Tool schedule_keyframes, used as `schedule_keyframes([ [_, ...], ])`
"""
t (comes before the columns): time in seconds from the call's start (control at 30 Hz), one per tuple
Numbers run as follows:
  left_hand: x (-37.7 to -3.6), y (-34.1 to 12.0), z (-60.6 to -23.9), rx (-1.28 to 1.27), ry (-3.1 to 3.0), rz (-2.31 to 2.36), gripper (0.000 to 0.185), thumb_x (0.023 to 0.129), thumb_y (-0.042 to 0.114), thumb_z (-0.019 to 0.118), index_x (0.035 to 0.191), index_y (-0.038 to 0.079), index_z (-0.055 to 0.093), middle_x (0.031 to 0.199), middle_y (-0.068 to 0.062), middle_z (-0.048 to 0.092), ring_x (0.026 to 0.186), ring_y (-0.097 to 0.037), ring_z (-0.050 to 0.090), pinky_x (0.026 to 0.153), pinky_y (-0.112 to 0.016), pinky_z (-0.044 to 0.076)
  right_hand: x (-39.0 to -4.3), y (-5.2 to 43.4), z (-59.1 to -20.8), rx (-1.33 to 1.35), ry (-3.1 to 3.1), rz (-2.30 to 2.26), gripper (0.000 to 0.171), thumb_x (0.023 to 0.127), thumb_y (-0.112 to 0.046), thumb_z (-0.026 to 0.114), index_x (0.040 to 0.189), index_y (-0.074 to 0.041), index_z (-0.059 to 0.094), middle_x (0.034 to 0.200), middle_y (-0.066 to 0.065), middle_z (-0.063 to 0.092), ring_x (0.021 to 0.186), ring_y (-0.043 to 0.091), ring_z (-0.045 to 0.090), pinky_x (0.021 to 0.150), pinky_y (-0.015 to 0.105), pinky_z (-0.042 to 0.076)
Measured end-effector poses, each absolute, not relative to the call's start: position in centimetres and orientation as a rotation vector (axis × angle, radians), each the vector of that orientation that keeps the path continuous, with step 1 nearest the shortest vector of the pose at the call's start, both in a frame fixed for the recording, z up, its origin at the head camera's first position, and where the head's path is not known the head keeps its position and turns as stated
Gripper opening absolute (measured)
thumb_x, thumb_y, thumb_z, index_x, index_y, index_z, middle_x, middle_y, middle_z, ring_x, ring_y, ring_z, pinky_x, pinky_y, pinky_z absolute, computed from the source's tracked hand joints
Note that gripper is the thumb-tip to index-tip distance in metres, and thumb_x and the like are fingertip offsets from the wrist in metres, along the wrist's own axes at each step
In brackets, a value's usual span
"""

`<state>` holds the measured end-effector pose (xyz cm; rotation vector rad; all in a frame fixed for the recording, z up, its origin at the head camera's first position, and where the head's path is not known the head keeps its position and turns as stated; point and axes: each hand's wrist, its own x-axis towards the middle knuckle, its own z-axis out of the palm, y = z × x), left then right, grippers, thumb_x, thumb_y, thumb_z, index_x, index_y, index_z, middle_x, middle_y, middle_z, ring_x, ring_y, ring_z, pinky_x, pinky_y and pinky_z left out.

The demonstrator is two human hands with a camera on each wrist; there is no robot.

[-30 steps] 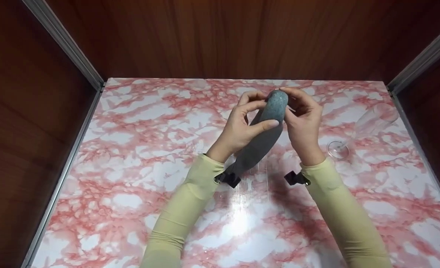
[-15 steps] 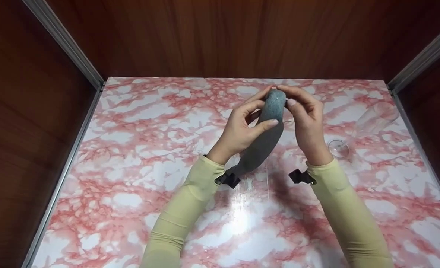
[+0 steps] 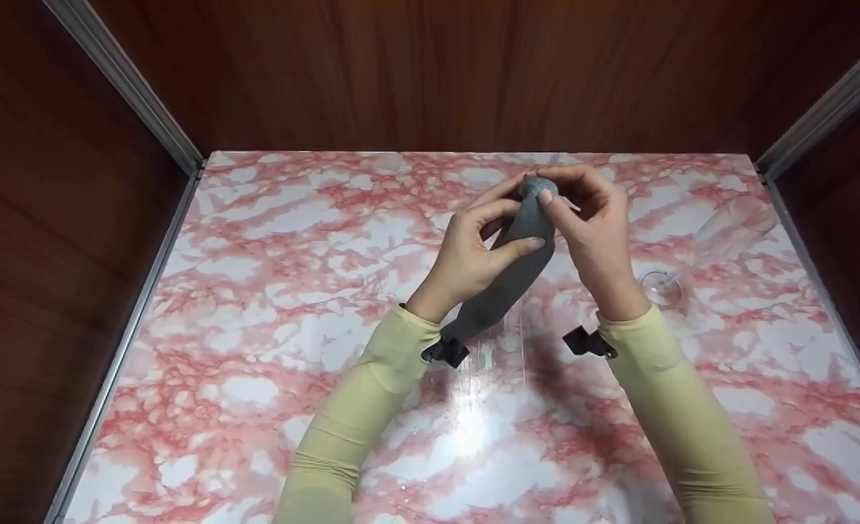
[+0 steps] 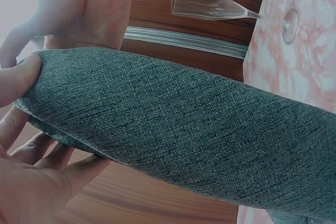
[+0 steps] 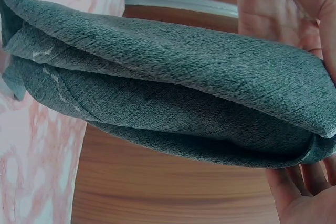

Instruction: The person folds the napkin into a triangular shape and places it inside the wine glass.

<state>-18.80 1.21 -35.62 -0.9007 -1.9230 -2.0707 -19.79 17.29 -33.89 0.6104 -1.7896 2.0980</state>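
The left hand [image 3: 473, 244] held a gray-green cloth [image 3: 506, 287] up over the middle of the counter [image 3: 247, 393], with its thumb on the near side and its fingers tucked behind, while the right hand [image 3: 593, 229] pinched the top end of the cloth. The cloth was folded into a long shape that hung down toward the near left, and its folds had a dark gap between them. A clear glass [image 3: 735, 225] with a thin stem stood on the counter, right of the right hand.
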Motion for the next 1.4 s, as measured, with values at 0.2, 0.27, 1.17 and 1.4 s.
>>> schedule_keyframes([
  [0.2,-17.5,0.8,-33.9,-0.874,-1.952,-2.080,0.023,0.080,-0.005,0.074,0.099,-0.014,0.065,0.140,-0.026,0.043,0.128,-0.017,0.045,0.099,-0.035,0.043,-19.9,17.4,-34.1,0.640,-1.767,2.133,0.022,0.090,-0.001,0.061,0.108,0.010,0.065,0.103,0.022,0.065,0.092,0.027,0.063,0.079,0.029,0.052],
  [0.27,-17.5,0.8,-33.9,-0.874,-1.953,-2.087,0.023,0.080,-0.005,0.074,0.100,-0.013,0.065,0.140,-0.025,0.043,0.128,-0.016,0.045,0.100,-0.035,0.043,-19.9,17.5,-34.1,0.640,-1.769,2.141,0.022,0.092,-0.003,0.059,0.108,0.010,0.065,0.104,0.023,0.065,0.094,0.028,0.064,0.081,0.031,0.053],
  [1.17,-17.4,0.3,-33.4,-0.876,-1.874,-2.236,0.023,0.081,-0.006,0.072,0.101,-0.014,0.064,0.142,-0.021,0.043,0.124,-0.015,0.049,0.099,-0.041,0.043,-20.1,17.9,-35.2,0.703,-1.590,2.310,0.017,0.096,0.010,0.044,0.106,0.013,0.057,0.113,0.026,0.063,0.103,0.030,0.063,0.090,0.038,0.050],
  [1.4,-17.6,0.2,-33.3,-0.868,-1.888,-2.228,0.024,0.081,-0.005,0.072,0.102,-0.013,0.064,0.141,-0.020,0.044,0.123,-0.015,0.049,0.099,-0.039,0.044,-20.2,18.1,-35.3,0.748,-1.609,2.322,0.029,0.096,0.013,0.038,0.117,0.011,0.058,0.118,0.025,0.061,0.107,0.030,0.060,0.094,0.039,0.047],
])
